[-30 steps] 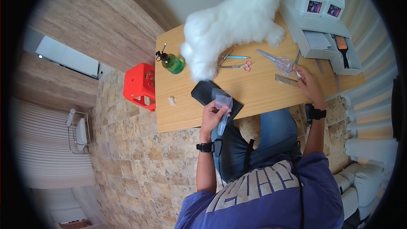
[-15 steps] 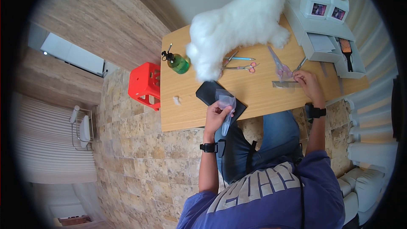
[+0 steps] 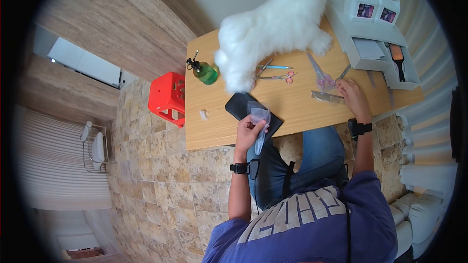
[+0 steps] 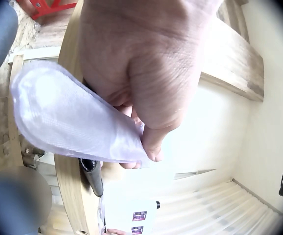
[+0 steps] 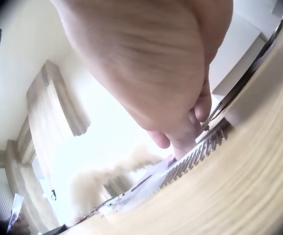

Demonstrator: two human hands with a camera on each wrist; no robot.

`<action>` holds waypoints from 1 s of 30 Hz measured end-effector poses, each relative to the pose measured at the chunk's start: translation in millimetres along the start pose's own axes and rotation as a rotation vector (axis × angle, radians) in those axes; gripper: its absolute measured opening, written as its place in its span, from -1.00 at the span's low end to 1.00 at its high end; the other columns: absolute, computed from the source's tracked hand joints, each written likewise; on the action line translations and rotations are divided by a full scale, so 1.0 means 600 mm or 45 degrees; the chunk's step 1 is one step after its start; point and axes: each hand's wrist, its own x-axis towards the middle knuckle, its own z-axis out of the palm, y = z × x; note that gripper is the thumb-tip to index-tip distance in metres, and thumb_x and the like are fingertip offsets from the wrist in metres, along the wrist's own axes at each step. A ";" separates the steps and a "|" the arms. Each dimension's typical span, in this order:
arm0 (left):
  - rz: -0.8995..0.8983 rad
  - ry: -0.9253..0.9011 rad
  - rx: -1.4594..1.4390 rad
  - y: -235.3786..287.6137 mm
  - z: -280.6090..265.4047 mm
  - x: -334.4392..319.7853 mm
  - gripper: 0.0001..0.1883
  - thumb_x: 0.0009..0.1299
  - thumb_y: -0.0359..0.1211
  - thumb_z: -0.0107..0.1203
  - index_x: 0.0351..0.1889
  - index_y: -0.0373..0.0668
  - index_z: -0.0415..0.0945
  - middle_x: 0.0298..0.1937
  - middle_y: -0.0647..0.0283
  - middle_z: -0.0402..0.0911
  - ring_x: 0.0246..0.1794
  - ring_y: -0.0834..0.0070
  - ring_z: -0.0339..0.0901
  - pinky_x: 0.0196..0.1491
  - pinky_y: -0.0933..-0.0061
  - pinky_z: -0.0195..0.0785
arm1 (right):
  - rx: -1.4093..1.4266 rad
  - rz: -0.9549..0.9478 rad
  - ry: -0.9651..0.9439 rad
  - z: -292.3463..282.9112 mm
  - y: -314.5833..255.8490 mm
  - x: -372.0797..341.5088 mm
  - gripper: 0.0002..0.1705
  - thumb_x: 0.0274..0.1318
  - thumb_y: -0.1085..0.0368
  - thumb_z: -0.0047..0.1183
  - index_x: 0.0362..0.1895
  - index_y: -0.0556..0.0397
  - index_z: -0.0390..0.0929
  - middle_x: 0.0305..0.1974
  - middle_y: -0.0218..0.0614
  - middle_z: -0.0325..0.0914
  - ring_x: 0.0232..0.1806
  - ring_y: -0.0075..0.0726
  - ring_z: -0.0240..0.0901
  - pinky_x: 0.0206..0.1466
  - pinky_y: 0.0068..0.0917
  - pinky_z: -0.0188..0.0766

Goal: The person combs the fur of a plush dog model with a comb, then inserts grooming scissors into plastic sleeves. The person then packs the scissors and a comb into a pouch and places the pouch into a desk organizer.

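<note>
On the tabletop [image 3: 219, 131], head view: a white fluffy animal [image 3: 273, 24] stands at the far side, tools spread in front of it.
Left hand [image 3: 248, 134]: pinches a clear pouch [image 3: 261, 114] between thumb and fingers, above a black case [image 3: 237, 105] that lies at the near edge.
Right hand [image 3: 354, 97]: its bent fingers are down beside a long see-through sleeve [image 3: 322, 79] with something pink inside, near a grey tool [image 3: 345, 71] and a comb [image 3: 328, 97]; I cannot tell whether it grips any of them.
Scissors [image 3: 275, 77]: two pink finger rings point right, near a blue stick [image 3: 279, 66].
Left end: a green spray bottle [image 3: 206, 74], a white tuft [image 3: 204, 115], and a red stool [image 3: 165, 96] beside the tabletop.
Right end: a white drawer box [image 3: 373, 30] carries two jugs [image 3: 361, 4]; a brush [image 3: 398, 62] lies in one drawer.
Left wrist view: thumb and fingertips hold the pouch by its narrow end, the rounded end slanting away; the case shows behind.
Right wrist view: the fingertips reach down just behind the comb's teeth; what lies between them is hidden.
</note>
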 end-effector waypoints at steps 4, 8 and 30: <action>-0.041 0.021 0.017 0.005 0.001 0.000 -0.90 0.48 -0.49 0.24 -0.11 -0.30 0.61 -0.28 0.27 0.72 -0.32 0.59 0.65 -0.22 0.52 0.57 | -0.074 -0.063 0.226 -0.010 -0.021 0.003 -0.87 0.39 0.51 -0.08 -0.05 0.19 0.49 -0.10 -0.07 0.54 -0.03 0.08 0.50 0.06 -0.24 0.43; 0.015 -0.011 0.006 -0.008 -0.005 0.001 -0.89 0.49 -0.48 0.24 -0.09 -0.31 0.60 -0.27 0.24 0.73 -0.33 0.57 0.66 -0.22 0.50 0.57 | -0.111 -0.046 0.553 -0.041 -0.044 0.009 -0.81 0.49 0.41 -0.13 0.05 0.16 0.50 -0.05 -0.11 0.50 0.01 0.00 0.52 0.07 -0.24 0.43; -0.021 0.027 0.027 0.011 0.006 0.002 -0.94 0.47 -0.50 0.26 -0.19 -0.31 0.64 -0.32 0.25 0.73 -0.39 0.61 0.62 -0.27 0.55 0.51 | 1.164 -0.152 0.263 0.099 -0.319 0.047 -0.90 0.28 0.55 0.18 -0.15 0.36 0.66 -0.25 -0.26 0.55 -0.39 -0.44 0.68 -0.43 -0.55 0.72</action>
